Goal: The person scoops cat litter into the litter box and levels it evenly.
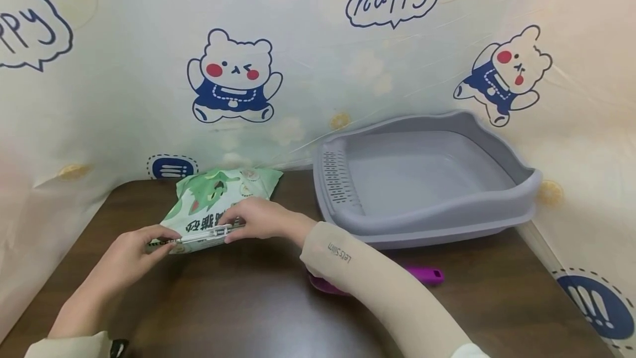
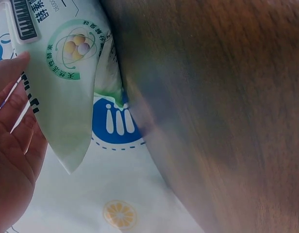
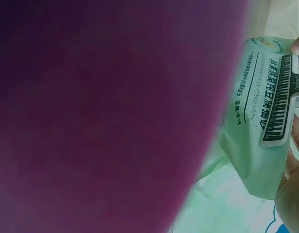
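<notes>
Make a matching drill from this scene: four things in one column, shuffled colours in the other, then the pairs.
Things:
1. bag
2. tray
3. scoop
4. table

Colours:
A. purple
B. dark brown
C. green and white
D. grey

Pairs: 1-C, 2-D, 3-A, 4-B.

The left hand and right hand both grip the bag's near edge.

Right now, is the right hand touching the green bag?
Touching. The head view shows the right hand with its fingers pinching the near edge of the green bag; the left hand grips the same edge at its other end.
</notes>
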`<state>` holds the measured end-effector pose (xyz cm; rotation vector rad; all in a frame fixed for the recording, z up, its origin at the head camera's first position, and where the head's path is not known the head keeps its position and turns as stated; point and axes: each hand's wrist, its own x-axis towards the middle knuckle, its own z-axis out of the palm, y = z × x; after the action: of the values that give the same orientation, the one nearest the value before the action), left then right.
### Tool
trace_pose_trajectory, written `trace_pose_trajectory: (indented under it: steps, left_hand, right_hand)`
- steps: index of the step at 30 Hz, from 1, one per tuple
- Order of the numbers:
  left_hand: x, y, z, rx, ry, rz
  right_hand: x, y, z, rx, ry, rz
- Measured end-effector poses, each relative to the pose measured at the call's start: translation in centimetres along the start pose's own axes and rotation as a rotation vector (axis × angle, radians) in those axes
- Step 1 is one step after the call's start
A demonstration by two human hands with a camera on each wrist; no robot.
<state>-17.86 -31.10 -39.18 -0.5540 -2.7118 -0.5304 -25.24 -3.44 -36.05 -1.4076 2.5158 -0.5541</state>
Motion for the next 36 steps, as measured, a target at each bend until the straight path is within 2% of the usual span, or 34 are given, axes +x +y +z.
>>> trace_pose_trajectory:
  steps: [12,22,36]
  left_hand:
    - [-0.03,-0.07,-0.18,-0.012,0.017,0.011]
    - [0.18,-0.03,-0.4,-0.031,-0.036,-0.051]
    - [0.35,-0.06,-0.27,-0.068,-0.045,-0.086]
  right_hand:
    - [0.19,-0.22,0.43,-0.05,0.044,0.011]
    - [0.12,-0.69,0.59,-0.097,0.065,0.016]
    - [-0.5,-0.73,-0.03,-0.137,0.081,0.002]
